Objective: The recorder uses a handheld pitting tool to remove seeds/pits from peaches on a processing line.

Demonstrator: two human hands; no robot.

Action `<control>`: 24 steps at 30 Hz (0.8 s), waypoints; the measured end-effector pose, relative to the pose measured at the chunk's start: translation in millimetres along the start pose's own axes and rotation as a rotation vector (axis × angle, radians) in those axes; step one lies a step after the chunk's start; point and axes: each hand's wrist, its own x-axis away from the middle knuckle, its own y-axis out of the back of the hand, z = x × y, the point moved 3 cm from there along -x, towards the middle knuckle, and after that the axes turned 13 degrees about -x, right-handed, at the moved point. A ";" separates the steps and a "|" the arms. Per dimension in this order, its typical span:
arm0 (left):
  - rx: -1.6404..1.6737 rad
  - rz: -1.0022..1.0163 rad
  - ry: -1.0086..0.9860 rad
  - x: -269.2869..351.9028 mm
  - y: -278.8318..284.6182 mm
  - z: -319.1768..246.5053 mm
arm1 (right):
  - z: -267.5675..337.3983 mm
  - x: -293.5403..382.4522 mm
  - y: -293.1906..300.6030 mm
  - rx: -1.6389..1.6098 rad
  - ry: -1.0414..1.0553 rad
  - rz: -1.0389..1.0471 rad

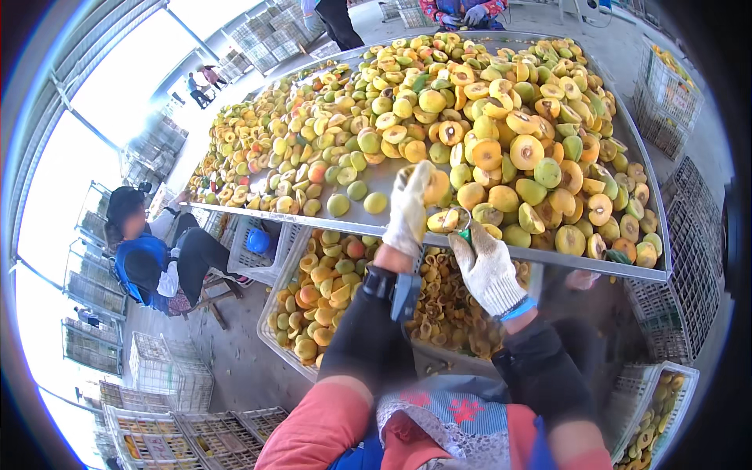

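My left hand (409, 205), in a whitish knit glove, is raised at the near edge of the metal-topped table (385, 176). Its fingers are around a yellow stone fruit (436, 187), probably a peach; blur hides whether it is whole or halved. To its right, my right hand (489, 267), gloved too, grips a coring tool with a green handle (465, 235) and a thin metal loop (468, 215). A halved fruit (442, 221) lies cut side up by the loop. Beyond both hands, a heap of halved fruit (526, 151) covers much of the tabletop.
Below the table's raised metal rim (329, 223) stand a crate of fruit (276, 329) and a container of scooped-out pits and scraps (452, 311). Another fruit crate (684, 399) is at lower right. A seated person (147, 258) works at left; another person's gloved hands (470, 16) show across the table.
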 end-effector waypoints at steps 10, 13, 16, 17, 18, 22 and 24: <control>0.266 0.159 0.065 35.1 -19.1 -22.1 | 7.8 -16.1 -2.6 0.059 -0.081 0.057; 0.287 0.169 0.097 38.8 -22.9 -21.0 | 15.6 -19.5 1.9 0.031 -0.144 0.004; 0.372 0.178 0.147 42.7 -27.6 -19.6 | 8.3 -21.1 -5.1 0.166 -0.002 0.101; 0.406 0.199 0.164 44.1 -28.3 -21.9 | 9.8 -20.9 -4.9 0.180 0.000 0.085; 0.441 0.219 0.182 45.4 -28.6 -24.1 | 11.7 -19.7 -4.4 0.182 0.033 0.080; 0.426 0.200 0.198 47.3 -25.1 -21.3 | 11.3 -18.7 -5.3 -0.064 -0.092 0.097; 0.352 0.148 0.169 44.2 -19.1 -13.2 | -0.9 -20.6 -18.0 -0.178 -0.170 0.105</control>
